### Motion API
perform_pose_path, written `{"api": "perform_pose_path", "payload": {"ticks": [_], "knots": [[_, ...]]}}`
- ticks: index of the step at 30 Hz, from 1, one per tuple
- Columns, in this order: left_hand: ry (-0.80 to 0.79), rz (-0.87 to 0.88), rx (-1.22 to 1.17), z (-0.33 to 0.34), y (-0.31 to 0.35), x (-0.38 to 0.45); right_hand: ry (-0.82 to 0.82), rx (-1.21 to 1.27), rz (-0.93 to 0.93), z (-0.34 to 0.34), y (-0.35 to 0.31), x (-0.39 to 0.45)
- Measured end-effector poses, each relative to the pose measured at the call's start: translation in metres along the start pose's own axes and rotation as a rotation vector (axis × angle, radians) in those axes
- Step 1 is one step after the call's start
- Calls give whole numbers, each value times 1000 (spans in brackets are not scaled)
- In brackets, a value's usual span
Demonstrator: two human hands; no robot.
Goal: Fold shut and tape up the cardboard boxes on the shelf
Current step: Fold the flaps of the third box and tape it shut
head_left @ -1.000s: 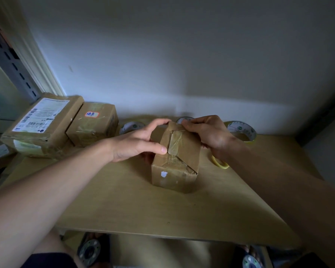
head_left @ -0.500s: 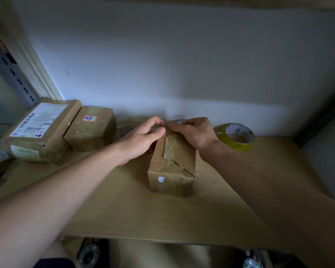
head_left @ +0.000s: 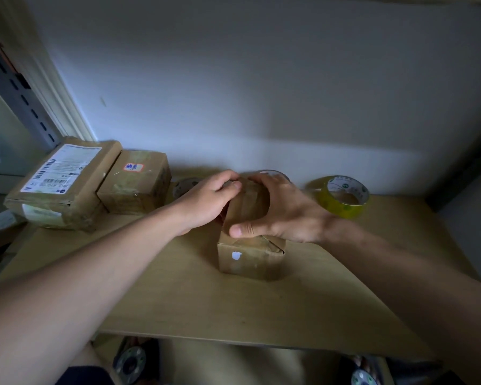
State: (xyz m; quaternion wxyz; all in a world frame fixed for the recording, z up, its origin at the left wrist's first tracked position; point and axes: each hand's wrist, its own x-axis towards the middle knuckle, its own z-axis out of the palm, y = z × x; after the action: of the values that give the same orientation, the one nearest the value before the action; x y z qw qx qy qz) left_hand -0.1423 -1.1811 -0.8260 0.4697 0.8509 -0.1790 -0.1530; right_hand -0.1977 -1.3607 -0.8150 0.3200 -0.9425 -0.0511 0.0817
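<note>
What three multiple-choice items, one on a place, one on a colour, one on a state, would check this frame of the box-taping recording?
1. Where does the yellow tape roll lie?
A. on the shelf, right of the small box
B. on top of the labelled boxes
C. in the left hand

2. What colour borders the sticker on the box by the wall?
A. green
B. red
C. black

3. What is the right hand doing?
A. hanging idle
B. pressing on the small box's top
C. lifting a tape roll

Key: 1 A, it sits on the shelf beside the right wrist; 2 B, the edge is red; 3 B, thumb and fingers span the top, the left hand at the far end.
</note>
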Motion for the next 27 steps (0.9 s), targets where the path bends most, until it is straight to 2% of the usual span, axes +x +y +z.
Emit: {"api": "perform_pose_path", "payload": {"ticks": [4, 10, 19, 22, 27], "knots": [[-9, 4, -19, 2, -1, 1, -107, -109, 9, -6, -1, -9], [8, 8, -48, 2, -6, 1, 41, 28, -17, -2, -8, -7], [2, 5, -73, 0, -6, 4, 135, 154, 19, 6, -5, 1], [-18, -3, -85, 1, -7, 5, 201, 252, 97, 7, -3, 7], [-66, 13, -131, 2, -11, 6, 260, 573, 170, 12, 1, 19]]}}
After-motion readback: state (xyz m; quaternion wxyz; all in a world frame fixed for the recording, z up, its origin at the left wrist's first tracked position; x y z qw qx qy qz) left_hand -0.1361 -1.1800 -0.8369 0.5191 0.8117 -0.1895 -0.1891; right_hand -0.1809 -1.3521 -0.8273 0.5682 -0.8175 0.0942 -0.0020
